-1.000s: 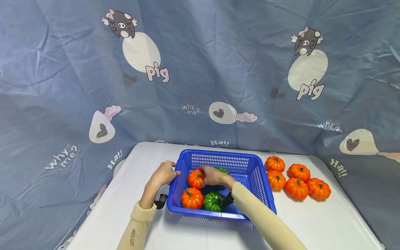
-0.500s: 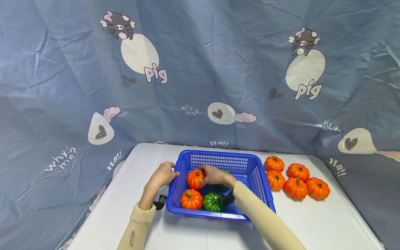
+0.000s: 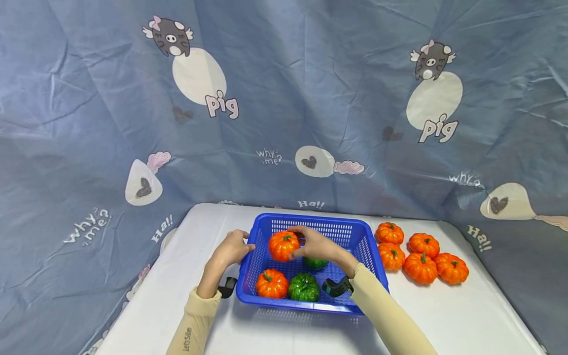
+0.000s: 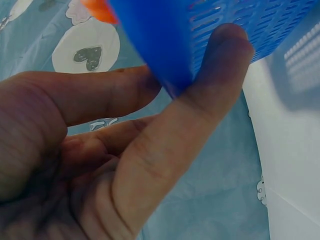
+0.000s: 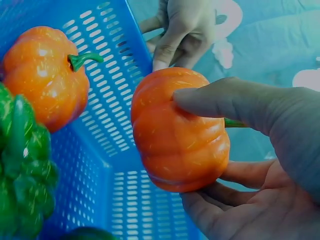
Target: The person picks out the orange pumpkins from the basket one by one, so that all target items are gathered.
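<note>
A blue perforated plastic basket (image 3: 310, 306) stands on the white table. My left hand (image 3: 232, 248) pinches its left rim; in the left wrist view the thumb and a finger (image 4: 220, 85) lie on either side of that rim. My right hand (image 3: 317, 246) holds a small orange pumpkin (image 3: 283, 246) between thumb and fingers, raised over the basket's left part. Below it in the basket sit another orange pumpkin (image 3: 271, 283) and a green pumpkin (image 3: 303, 287). A second green pumpkin (image 3: 315, 263) is partly hidden under the right hand.
Right of the basket, several orange pumpkins (image 3: 420, 268) stand grouped on the white table (image 3: 443, 315). A blue printed cloth (image 3: 284, 98) hangs behind the table.
My right hand has lifted the orange pumpkin up from the basket floor and slightly right, uncovering more of the front green pumpkin. The left hand stays at the rim.
</note>
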Motion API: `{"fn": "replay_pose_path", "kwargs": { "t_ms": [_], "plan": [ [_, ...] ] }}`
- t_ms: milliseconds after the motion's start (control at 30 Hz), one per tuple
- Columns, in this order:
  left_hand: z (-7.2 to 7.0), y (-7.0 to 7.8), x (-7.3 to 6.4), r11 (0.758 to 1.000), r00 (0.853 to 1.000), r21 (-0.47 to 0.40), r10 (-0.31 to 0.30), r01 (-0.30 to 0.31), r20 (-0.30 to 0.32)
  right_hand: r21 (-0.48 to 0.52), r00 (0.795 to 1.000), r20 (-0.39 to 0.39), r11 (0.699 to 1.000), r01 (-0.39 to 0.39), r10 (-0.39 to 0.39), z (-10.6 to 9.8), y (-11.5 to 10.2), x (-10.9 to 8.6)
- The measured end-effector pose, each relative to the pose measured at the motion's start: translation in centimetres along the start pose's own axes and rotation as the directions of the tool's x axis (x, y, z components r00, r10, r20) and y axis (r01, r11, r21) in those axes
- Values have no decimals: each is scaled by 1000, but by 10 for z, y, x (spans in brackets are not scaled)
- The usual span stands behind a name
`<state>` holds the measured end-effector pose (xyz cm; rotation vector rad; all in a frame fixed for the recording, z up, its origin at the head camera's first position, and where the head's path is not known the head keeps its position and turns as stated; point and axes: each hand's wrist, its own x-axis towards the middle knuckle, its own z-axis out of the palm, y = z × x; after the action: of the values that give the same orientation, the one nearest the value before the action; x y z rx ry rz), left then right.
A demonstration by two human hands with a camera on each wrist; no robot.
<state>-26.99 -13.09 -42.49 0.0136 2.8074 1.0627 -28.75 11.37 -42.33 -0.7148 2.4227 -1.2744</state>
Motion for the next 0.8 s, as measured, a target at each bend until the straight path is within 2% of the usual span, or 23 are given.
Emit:
{"fn": "replay_pose_path", "kwargs": {
  "t_ms": [133,367,500,800],
  "plan": [
    [0,0,0,1000,1000,-3,5,-5,-7,16,999,-7,999,35,-35,-6,3,-14],
    [1,-1,0,1000,1000,-5,15,-15,-12,23,999,-34,999,32,-31,-12,7,-44],
    [1,0,0,1000,1000,-2,15,-15,-10,32,997,-47,998,57,-56,-15,9,-61],
    [-1,2,-3,1000,1000,-6,5,-5,-7,56,995,-62,995,79,-76,-23,25,-93]
  ]
}}
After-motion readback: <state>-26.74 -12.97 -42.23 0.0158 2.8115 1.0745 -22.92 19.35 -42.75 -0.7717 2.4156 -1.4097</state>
